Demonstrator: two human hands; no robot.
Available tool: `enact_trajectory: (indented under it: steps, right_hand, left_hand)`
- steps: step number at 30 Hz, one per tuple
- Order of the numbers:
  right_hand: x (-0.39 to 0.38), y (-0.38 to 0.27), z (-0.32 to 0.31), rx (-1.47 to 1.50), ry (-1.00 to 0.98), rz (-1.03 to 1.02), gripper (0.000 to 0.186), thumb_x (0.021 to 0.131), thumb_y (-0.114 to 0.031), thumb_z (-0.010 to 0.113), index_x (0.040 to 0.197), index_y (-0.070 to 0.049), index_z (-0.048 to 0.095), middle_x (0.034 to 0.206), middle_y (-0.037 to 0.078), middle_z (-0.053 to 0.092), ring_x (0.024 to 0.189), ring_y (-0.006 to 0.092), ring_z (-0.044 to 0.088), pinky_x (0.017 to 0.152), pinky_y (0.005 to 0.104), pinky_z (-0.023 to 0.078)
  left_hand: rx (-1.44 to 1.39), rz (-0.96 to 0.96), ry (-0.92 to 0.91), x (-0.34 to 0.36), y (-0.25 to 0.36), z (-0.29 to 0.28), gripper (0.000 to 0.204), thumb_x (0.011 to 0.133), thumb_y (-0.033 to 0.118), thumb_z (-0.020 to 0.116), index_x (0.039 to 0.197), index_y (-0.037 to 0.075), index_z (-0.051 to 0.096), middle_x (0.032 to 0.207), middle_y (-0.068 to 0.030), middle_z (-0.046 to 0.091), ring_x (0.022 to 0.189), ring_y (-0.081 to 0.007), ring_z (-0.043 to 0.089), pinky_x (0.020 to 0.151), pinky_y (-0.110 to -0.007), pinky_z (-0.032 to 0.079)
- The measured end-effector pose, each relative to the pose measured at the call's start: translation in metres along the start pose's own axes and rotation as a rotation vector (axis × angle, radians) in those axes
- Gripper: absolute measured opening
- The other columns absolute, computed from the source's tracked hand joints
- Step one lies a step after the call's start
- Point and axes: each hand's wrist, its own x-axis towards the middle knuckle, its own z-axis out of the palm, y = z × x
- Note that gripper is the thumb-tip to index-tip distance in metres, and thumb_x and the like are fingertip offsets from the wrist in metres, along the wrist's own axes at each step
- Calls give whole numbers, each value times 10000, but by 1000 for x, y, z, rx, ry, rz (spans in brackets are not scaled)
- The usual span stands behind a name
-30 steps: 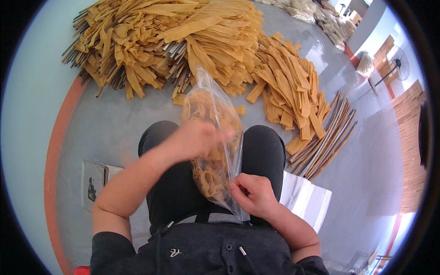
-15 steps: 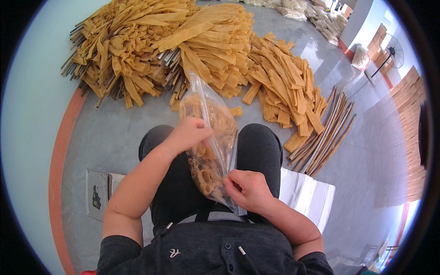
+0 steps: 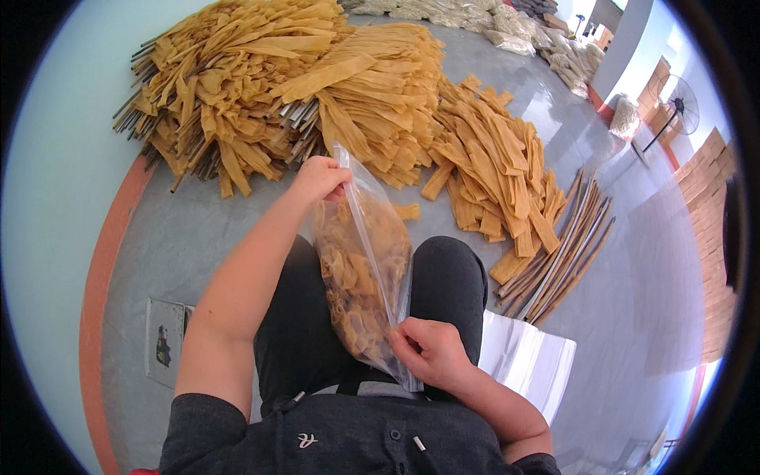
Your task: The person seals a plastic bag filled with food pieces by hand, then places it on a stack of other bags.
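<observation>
Now, bag (image 3: 362,265): clear plastic, held lengthwise over the lap, btwn the legs (image 3: 453,277); far end narrows to a tip, near end's by the waist.
Contents: curled tan strips (image 3: 342,297), seen thru the film, filling most of the bag.
Pale band (image 3: 370,237): runs along bag's right part, far to near, approx. straight, one hand at each stretch.
Left hand (image 3: 323,180): at bag's far end; grip narrow, fingertips pinching the band nr the tip.
Right hand (image 3: 431,348): at bag's near right edge; thumb + curled fingers pinch the plastic there.
Stray piece (image 3: 408,211): short tan bit on the floor (image 3: 633,214), just right of bag's far part.
Big heap (image 3: 237,87): long flat tan strips, far left to far centre, w/ rod ends poking out its left side.
Smaller heap (image 3: 499,158): same sort of strips, right of the big one.
Loose rods (image 3: 560,249): thin, brown & grey, bundled nr the smaller heap's near end.
White sheets (image 3: 526,364): on floor, right of the legs.
Flat grey item (image 3: 165,340): on floor, near left; dark patch on it, can't tell what it is.
Far right: standing fan (image 3: 679,104), plus pale bundles (image 3: 514,32) farther off.
</observation>
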Motion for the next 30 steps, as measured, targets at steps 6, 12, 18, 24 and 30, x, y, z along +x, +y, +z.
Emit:
enact_trajectory:
  steps: [6,12,18,24,30]
  right_hand:
    - [-1,5,1,-20,-36,-64,192,868,-131,599,735,-29,505,641,168,540,623,363,586,574,431,473]
    - [-4,5,2,-16,-56,-76,218,873,-139,612,724,-29,498,625,157,529,599,352,578,559,428,467]
    - [-6,7,5,15,-37,-19,220,873,-133,619,718,-31,500,617,148,525,585,341,574,550,420,466]
    - [-3,5,6,4,-45,-41,215,873,-134,621,723,-33,505,614,145,529,585,335,580,551,413,471]
    - [-2,3,1,17,-35,-13,210,870,-128,621,722,-29,509,615,143,533,583,330,581,548,409,470]
  left_hand:
    - [-154,-3,173,41,-8,-15,131,792,118,677,756,-4,647,676,-56,632,550,-119,591,500,-240,502]
    - [-524,-37,405,74,-38,-38,145,825,131,659,757,5,639,660,-53,628,492,-99,551,446,-227,466]
    - [-285,-254,133,41,-9,-29,429,876,468,671,838,43,630,655,8,535,476,-51,472,424,-218,409]
    - [124,-61,57,67,-14,-20,230,884,237,617,830,13,627,623,-49,563,448,-138,510,412,-281,432]
    - [549,107,119,52,21,-16,211,872,169,541,851,-17,638,695,-143,631,523,-232,600,546,-365,507]
